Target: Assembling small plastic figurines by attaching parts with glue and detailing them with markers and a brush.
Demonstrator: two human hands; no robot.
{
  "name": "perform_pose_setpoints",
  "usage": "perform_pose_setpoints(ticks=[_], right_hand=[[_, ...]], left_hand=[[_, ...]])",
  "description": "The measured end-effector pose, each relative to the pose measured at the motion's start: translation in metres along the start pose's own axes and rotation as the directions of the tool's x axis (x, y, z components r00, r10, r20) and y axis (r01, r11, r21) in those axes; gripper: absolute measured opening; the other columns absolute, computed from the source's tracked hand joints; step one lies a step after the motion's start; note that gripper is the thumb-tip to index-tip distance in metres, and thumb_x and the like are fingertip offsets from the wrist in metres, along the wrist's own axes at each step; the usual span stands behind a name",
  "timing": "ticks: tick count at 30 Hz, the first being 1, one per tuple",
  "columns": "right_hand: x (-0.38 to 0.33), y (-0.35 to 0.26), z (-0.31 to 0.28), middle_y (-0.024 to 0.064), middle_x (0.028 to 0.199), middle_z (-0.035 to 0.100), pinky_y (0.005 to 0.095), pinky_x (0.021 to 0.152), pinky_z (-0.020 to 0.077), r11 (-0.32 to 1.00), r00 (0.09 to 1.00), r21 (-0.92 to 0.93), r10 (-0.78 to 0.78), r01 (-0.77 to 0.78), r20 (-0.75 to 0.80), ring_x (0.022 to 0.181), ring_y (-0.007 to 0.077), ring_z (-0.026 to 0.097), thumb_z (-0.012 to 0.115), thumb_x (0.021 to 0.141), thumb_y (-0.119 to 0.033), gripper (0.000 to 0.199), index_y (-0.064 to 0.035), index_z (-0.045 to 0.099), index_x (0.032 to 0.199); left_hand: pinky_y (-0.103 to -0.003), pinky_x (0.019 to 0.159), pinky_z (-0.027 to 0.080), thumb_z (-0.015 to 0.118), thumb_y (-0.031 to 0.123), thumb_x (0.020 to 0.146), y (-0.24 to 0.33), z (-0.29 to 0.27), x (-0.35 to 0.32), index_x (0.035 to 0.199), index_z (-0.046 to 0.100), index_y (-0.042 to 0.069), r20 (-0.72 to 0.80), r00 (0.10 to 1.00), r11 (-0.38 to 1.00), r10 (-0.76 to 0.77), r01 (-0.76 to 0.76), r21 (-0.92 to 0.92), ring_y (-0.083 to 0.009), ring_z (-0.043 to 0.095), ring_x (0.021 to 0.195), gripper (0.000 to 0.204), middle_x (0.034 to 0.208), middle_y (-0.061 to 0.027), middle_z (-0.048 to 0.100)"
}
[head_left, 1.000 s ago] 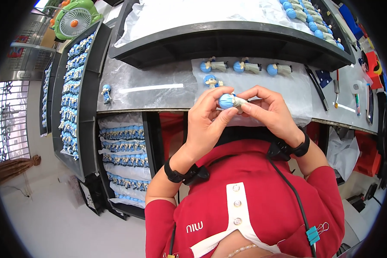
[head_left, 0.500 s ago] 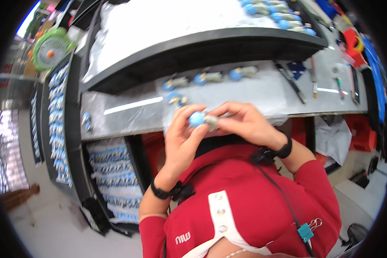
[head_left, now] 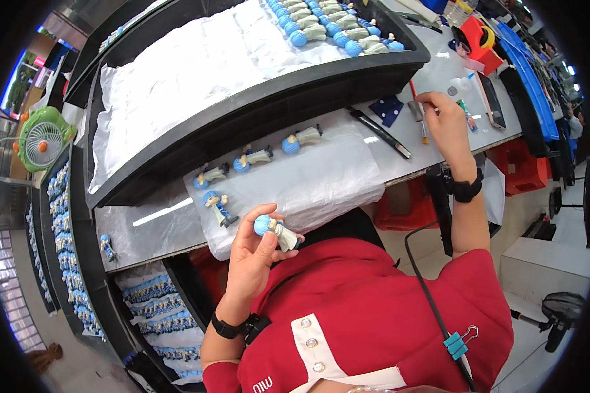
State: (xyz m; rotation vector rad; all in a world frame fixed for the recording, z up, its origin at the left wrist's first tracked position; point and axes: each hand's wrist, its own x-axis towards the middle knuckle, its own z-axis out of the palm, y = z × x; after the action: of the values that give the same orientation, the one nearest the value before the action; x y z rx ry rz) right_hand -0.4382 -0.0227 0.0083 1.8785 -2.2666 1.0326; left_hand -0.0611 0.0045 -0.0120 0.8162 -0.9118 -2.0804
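Blue-haired figurine point(head_left: 284, 236): in front of the black tray point(head_left: 262, 110), grasped by the left hand point(head_left: 248, 258). The right hand point(head_left: 449, 122) has moved from it to the brush point(head_left: 425, 139), right of the tray, leaving one-handed support; I cannot tell whether the brush is gripped.

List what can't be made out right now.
All in the head view:
- Held figurine: underside, hidden by the left grip.
- Brush: contact with the right grip, obscured by its own curled fingers.
- Black tray: far end, cut off by the picture's top edge.
- Figurines in the lower-left tray: faces, too small.
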Motion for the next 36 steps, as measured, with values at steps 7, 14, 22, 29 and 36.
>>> perform_pose_setpoints(ticks=[7,14,22,29,36], right_hand=[[-0.001,0.017,0.0,0.016,0.088,0.062,0.0346,0.071,0.0475,0.994,0.993,-0.092,0.061,-0.052,0.098,0.077,0.028,0.062,0.06,0.08,-0.014,0.018,-0.0008,0.064,0.092],[0.002,0.018,0.007,0.0158,0.094,0.061,0.0361,0.078,0.0454,0.983,0.988,-0.172,0.082,-0.059,0.133,0.088,0.0302,0.059,0.063,0.077,-0.014,0.022,-0.0006,0.063,0.094],[-0.004,-0.001,-0.002,0.0096,0.087,0.063,0.0275,0.071,0.0464,0.993,0.974,0.039,0.104,-0.114,0.2,0.077,0.0168,0.06,0.058,0.081,-0.006,0.014,0.0001,0.055,0.092],[-0.082,-0.113,0.021,0.0077,0.092,0.061,0.0223,0.069,0.0475,0.714,0.667,0.605,-0.262,-0.352,0.698,0.08,0.0101,0.058,0.059,0.081,0.001,0.011,-0.0009,0.051,0.087],[-0.097,-0.137,0.044,0.007,0.085,0.062,0.0249,0.066,0.0474,0.691,0.58,0.71,-0.526,-0.136,0.622,0.076,0.0146,0.06,0.073,0.069,0.0,0.02,-0.0029,0.056,0.078]], left_hand=[[-0.031,0.074,0.056,0.055,0.011,0.089,-0.003,0.007,-0.002,0.132,0.036,0.009,0.021,0.997,0.996,-0.08,0.08,0.03,-0.0272,0.061,0.096,0.047,0.116,-0.0154,0.052],[-0.03,0.075,0.054,0.054,0.01,0.09,-0.006,0.008,-0.008,0.135,0.031,0.009,0.004,0.999,0.998,-0.048,0.048,0.035,-0.0259,0.06,0.096,0.051,0.112,-0.0162,0.054],[-0.032,0.079,0.053,0.053,0.015,0.092,-0.014,0.006,-0.009,0.136,0.029,0.01,0.005,0.991,0.986,-0.136,0.135,-0.101,-0.023,0.06,0.096,0.05,0.104,-0.0137,0.058],[-0.033,0.082,0.054,0.051,0.014,0.093,-0.033,-0.006,-0.026,0.133,0.033,0.009,0.035,0.973,0.951,-0.229,0.232,-0.204,-0.0251,0.062,0.096,0.044,0.106,-0.0163,0.059],[-0.031,0.078,0.056,0.055,0.009,0.09,-0.035,-0.007,-0.032,0.128,0.04,0.008,-0.037,0.967,0.949,-0.251,0.239,-0.205,-0.0162,0.061,0.093,0.041,0.1,-0.0078,0.06]])
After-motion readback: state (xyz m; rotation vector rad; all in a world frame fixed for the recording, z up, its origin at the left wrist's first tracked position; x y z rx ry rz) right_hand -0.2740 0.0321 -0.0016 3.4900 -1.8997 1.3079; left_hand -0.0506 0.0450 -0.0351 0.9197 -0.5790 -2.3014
